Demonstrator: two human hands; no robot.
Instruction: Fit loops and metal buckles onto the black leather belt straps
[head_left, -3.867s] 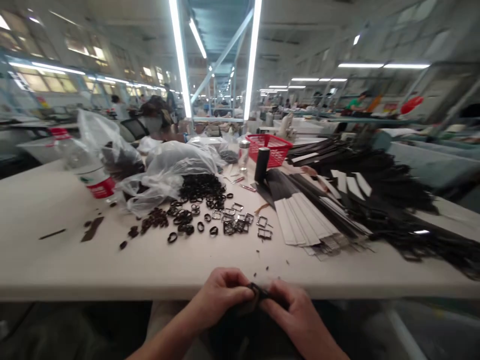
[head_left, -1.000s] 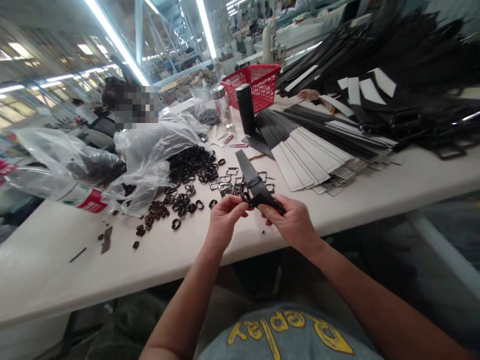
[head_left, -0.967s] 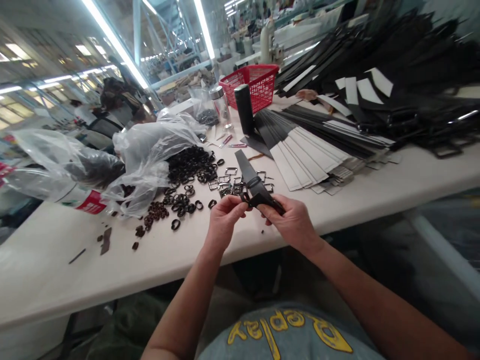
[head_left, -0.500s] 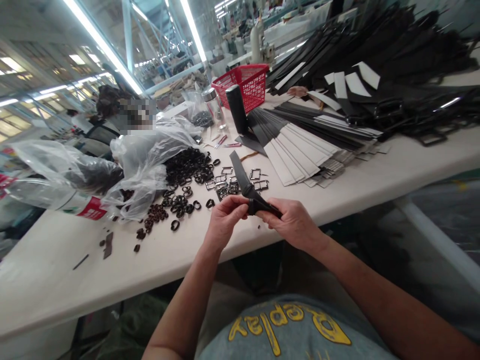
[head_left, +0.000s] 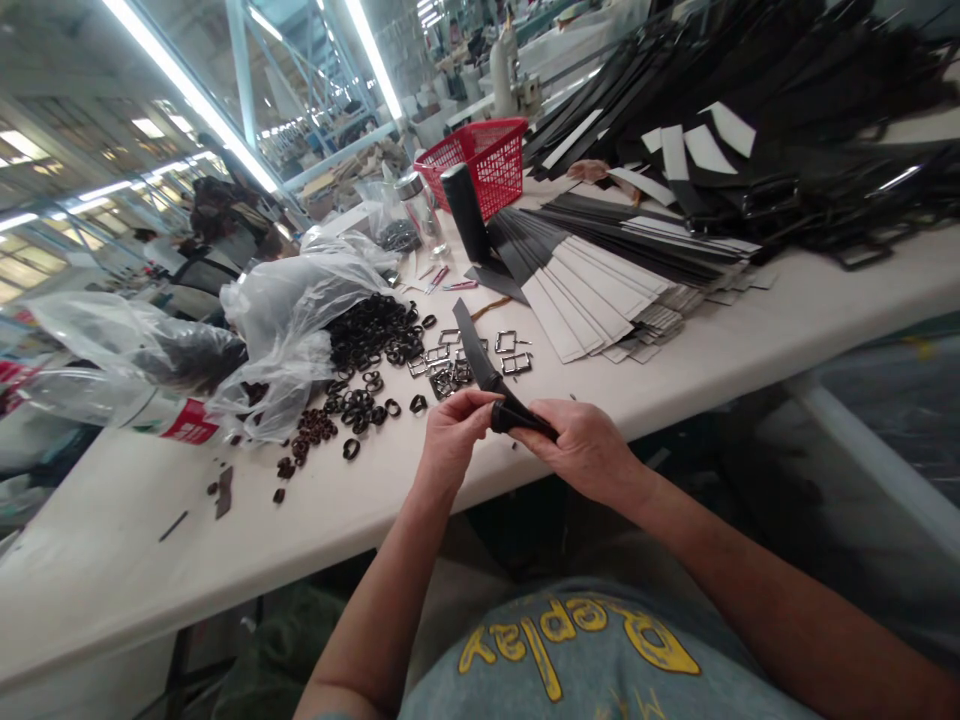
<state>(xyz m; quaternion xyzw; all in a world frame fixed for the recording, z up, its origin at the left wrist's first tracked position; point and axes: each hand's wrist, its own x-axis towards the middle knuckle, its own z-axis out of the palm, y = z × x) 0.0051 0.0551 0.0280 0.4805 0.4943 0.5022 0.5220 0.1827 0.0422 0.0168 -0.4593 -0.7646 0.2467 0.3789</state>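
Pinching with the thumb and forefinger of our left hand (head_left: 459, 430), we hold a small black ring-shaped loop (head_left: 502, 416) at a long, flat, black leather-like strap (head_left: 472, 342); whether it goes around the strap we cannot tell. Our right hand (head_left: 583, 440) has its fingers curled on the strap's near part, just right of the left fingertips; the free tongue points away beyond both. We judge the strap light, bendable yet springy, smooth and hardly fragile, best held by its flat faces close beside the loop. Just beyond our left fingers lie silvery rectangular metal buckles (head_left: 448, 374); farther left of them, a heap of glossy black loops (head_left: 371, 328).
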